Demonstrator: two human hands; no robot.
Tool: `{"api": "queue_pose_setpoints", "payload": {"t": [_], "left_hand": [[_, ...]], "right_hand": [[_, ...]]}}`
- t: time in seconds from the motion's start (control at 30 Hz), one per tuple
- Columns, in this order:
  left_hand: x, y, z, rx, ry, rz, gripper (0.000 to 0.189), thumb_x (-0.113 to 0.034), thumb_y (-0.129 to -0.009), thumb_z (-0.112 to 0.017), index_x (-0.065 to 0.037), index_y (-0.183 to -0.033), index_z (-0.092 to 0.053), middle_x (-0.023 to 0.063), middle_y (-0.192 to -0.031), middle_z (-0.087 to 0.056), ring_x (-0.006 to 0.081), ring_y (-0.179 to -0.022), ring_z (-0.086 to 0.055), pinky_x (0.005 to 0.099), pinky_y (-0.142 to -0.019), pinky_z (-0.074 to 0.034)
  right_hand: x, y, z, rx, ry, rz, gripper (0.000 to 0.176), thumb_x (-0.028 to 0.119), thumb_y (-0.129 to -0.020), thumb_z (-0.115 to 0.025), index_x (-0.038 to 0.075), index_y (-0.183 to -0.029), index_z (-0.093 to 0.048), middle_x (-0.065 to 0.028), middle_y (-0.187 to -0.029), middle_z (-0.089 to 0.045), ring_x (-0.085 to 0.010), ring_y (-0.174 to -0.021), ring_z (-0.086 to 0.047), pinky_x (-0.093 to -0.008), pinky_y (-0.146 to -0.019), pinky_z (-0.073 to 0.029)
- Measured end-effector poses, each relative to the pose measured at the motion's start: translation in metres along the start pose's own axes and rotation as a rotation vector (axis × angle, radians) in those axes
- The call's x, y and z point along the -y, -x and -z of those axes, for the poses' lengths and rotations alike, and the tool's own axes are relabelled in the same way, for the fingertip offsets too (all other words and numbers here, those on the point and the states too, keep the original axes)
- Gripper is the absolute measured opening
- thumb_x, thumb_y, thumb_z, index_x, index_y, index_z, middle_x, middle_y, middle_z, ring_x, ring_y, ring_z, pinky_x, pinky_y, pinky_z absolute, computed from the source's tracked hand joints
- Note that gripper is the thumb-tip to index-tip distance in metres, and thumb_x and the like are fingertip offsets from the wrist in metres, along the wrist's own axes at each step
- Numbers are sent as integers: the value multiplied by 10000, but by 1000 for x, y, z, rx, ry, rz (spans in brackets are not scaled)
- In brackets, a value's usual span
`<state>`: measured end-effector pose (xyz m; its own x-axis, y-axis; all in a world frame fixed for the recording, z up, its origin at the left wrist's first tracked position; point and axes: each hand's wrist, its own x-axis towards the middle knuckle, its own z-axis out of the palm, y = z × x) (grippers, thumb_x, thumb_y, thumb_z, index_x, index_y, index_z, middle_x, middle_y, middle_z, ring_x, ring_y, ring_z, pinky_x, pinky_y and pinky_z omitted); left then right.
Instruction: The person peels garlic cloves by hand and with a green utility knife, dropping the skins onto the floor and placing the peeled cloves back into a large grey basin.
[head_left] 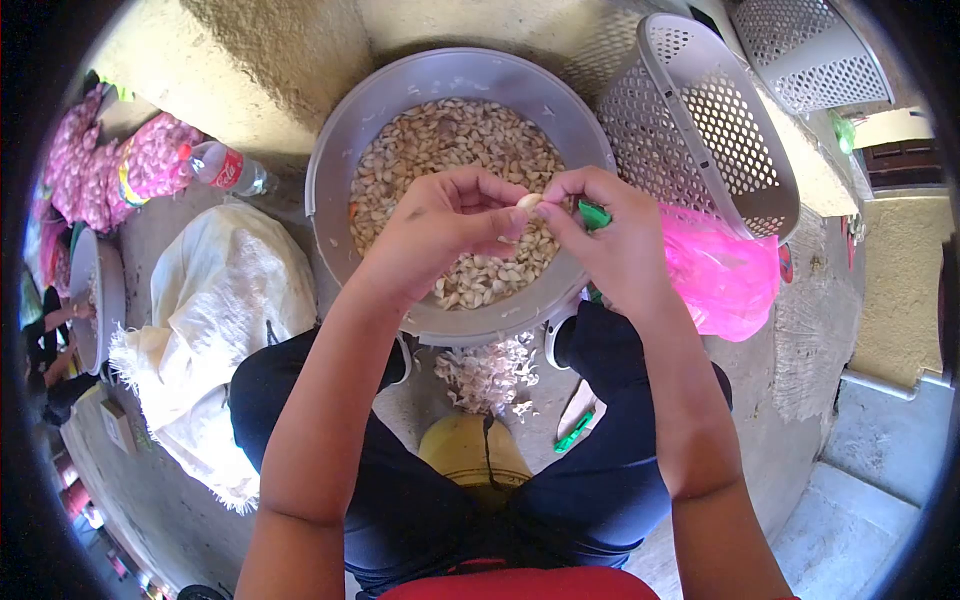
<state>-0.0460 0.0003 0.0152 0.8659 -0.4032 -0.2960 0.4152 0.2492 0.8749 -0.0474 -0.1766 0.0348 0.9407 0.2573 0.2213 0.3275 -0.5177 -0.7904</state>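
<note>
Over a wide grey basin [330, 215], both my hands meet at a pale garlic clove [530, 202]. My left hand [445, 225] pinches the clove between thumb and fingertips. From the other side, the thumb and forefinger of my right hand [612, 235] close on the same clove. A green object [594, 214] shows by the curled fingers of my right hand; its kind is partly hidden. Below, many loose garlic cloves [460, 140] fill the basin, seemingly in water.
Garlic skins [487, 375] lie on the floor between my feet, before a yellow container [470, 450]. White sack [225, 290], cola bottle [225, 168] and pink net bags [150, 165] are left; perforated basket [720, 130] and pink plastic bag [715, 275] right. Another person's hand [70, 312] is far left.
</note>
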Motion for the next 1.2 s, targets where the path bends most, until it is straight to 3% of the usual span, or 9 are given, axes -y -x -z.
{"api": "queue_pose_setpoints", "payload": {"t": [0.27,0.57,0.77,0.87,1.2], "left_hand": [[2,2,-1,26,13,9,205,-117,-744,-664,-9,-898,-582,47,-802,-597,104,-696,-573,238,-636,-496],[10,1,-3,31,150,18,187,-112,-777,-632,-17,-922,-563,55,-827,-598,111,-707,-578,237,-643,-501],[10,1,-5,11,305,-15,226,-113,-775,-635,-3,-951,-547,61,-875,-583,119,-758,-580,241,-701,-497],[9,1,-6,-6,287,-29,175,-110,-797,-606,-24,-939,-550,51,-868,-585,117,-756,-575,245,-681,-492],[5,2,-4,-12,72,-50,231,-114,-760,-649,-9,-943,-554,54,-835,-599,110,-733,-576,244,-668,-492]], "right_hand": [[-4,1,0,83,-67,-16,121,50,-700,-618,25,-780,-529,-117,-718,-547,-261,-666,-556,-313,-601,-442],[-2,3,-10,-51,-46,37,122,54,-692,-618,30,-772,-529,-109,-711,-552,-245,-652,-567,-297,-595,-450],[4,2,-18,-174,-296,-203,141,65,-719,-631,28,-838,-565,-101,-747,-599,-186,-678,-598,-263,-627,-462],[1,1,-16,-151,-207,-69,172,68,-714,-643,31,-868,-576,-101,-761,-606,-199,-685,-600,-268,-632,-466],[1,1,-7,-65,29,60,145,34,-692,-614,33,-805,-524,-111,-751,-545,-280,-682,-563,-331,-609,-456]]}}
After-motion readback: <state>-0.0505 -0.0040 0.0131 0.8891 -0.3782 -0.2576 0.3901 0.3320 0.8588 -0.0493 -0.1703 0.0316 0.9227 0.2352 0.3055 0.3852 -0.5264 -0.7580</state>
